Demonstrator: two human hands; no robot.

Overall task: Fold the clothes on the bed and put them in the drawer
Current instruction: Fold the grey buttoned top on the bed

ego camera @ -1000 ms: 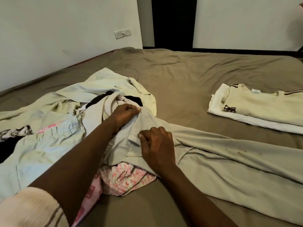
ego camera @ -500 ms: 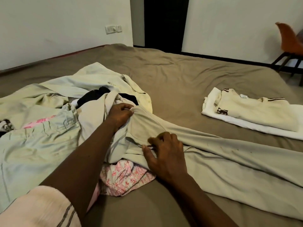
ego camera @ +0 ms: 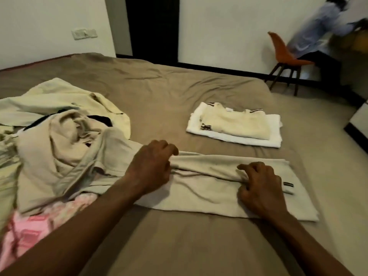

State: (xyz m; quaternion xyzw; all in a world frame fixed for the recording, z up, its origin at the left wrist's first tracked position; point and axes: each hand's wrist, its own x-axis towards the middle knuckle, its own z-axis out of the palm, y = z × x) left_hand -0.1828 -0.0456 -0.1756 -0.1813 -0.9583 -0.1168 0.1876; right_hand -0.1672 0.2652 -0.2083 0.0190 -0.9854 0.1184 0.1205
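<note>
Beige trousers point(ego camera: 199, 192) lie across the brown bed point(ego camera: 179, 92), their legs stretched to the right and the waist bunched in the pile at the left. My left hand point(ego camera: 153, 166) sits at mid-leg with its fingers curled over the upper fold of the cloth. Nearer the hem, my right hand point(ego camera: 260, 186) pinches the same fold, beside a small dark label. The loose pile also holds a pale cream garment point(ego camera: 59, 100), something black and a pink patterned piece point(ego camera: 29, 226). Two folded tops point(ego camera: 235, 124) are stacked at the far right of the bed.
An orange chair point(ego camera: 284, 54) stands beyond the bed's far right corner, with a person in a light blue shirt point(ego camera: 318, 32) bent over beside it. A white piece of furniture point(ego camera: 360, 120) shows at the right edge. A dark doorway is behind the bed.
Both hands have left the waist and slid right along the trouser legs, which now lie flatter and doubled. The view has turned right, bringing the chair and the person into sight.
</note>
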